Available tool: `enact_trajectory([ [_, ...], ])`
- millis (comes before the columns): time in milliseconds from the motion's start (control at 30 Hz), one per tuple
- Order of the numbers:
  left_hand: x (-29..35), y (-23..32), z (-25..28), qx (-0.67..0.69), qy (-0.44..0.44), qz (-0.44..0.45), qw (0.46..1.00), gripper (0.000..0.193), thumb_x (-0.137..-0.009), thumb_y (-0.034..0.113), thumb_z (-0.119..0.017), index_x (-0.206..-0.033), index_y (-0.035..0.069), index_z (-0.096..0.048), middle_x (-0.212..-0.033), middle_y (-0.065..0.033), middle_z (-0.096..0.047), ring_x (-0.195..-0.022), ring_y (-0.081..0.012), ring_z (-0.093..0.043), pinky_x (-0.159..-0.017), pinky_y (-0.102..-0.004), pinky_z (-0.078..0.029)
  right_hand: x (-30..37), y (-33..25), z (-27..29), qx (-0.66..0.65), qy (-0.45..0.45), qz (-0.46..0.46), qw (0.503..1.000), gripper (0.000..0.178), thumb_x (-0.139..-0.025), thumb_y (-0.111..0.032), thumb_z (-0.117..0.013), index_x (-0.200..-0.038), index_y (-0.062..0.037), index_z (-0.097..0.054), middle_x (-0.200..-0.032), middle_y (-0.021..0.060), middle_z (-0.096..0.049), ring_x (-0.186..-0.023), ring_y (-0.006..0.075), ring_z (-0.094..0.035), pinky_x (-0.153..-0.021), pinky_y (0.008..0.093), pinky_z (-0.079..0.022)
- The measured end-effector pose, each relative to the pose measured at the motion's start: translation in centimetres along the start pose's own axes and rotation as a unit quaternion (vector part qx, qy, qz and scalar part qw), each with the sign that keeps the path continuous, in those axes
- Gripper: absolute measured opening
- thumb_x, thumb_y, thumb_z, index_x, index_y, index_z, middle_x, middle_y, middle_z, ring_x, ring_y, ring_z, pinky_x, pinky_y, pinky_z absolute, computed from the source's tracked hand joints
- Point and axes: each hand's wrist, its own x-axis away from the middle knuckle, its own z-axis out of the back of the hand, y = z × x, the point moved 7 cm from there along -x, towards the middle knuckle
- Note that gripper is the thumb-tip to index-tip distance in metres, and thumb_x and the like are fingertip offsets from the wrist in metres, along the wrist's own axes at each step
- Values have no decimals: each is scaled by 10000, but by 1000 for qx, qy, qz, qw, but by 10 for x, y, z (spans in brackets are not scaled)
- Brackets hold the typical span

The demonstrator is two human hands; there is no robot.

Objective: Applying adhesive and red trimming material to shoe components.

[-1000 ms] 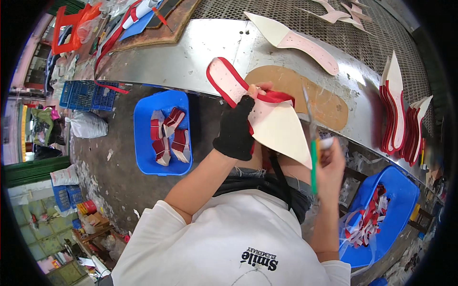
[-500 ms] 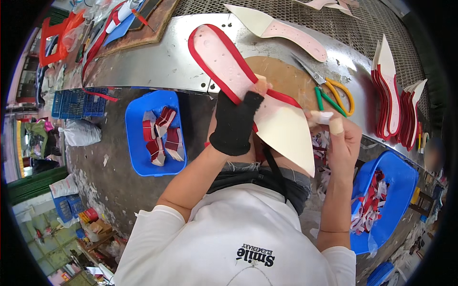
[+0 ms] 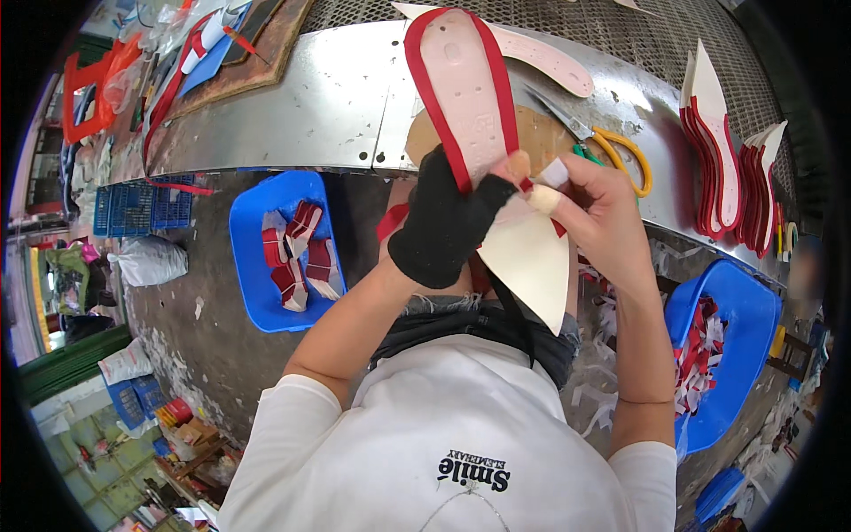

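My left hand (image 3: 452, 217), in a black fingerless glove, grips a long shoe insole (image 3: 461, 97) at its narrow middle. The insole has a pale pink heel end, upright and facing away from me, edged in red binding. Its cream pointed toe part (image 3: 532, 266) hangs toward my lap. My right hand (image 3: 607, 217) is at the insole's right edge beside my left thumb. Tape wraps its thumb, which presses against a short piece of red binding (image 3: 526, 184); the index finger, with something white at its tip, bends in close. The exact pinch is partly hidden.
Yellow-handled scissors (image 3: 622, 160) lie on the metal table (image 3: 346, 106), by a round brown board (image 3: 428, 137). Another insole (image 3: 545, 60) lies behind. Bound insoles (image 3: 714, 168) stand stacked at right. Blue bins (image 3: 253, 266) (image 3: 731, 390) hold bundled pieces at left, scraps at right.
The insole has turned more upright, its heel end swinging right and away from me. My right hand has moved left from beside the insole onto its edge, next to my left thumb.
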Motion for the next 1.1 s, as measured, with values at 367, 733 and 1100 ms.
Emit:
enact_trajectory([
  [367,-1,-8,-15,-130,-10,-67,989,282,-935,235,-510,-1047,-16,-572,-735,-168,-609,-664,-289,-586,-621,-379,-437,-9,-24,11,207,111,178,956,225,-848,-169,-634,-729,-13,-524,-554,42,-442,-497,159,-390,-482,269,-331],
  [733,6,0,-25,-201,-137,-91,966,301,-923,272,-525,-1016,-8,-583,-826,-198,-621,-779,-373,-586,-722,-418,-447,-46,-23,44,3,11,64,998,250,-901,-216,-608,-750,-18,-582,-642,-77,-471,-625,2,-396,-534,196,-319],
  [1100,2,2,-21,-258,-157,-68,951,327,-927,333,-515,-912,13,-582,-716,-203,-583,-663,-377,-567,-609,-419,-427,-44,-13,43,39,32,27,998,298,-794,-228,-710,-876,37,-602,-635,-16,-524,-584,69,-435,-543,240,-379],
])
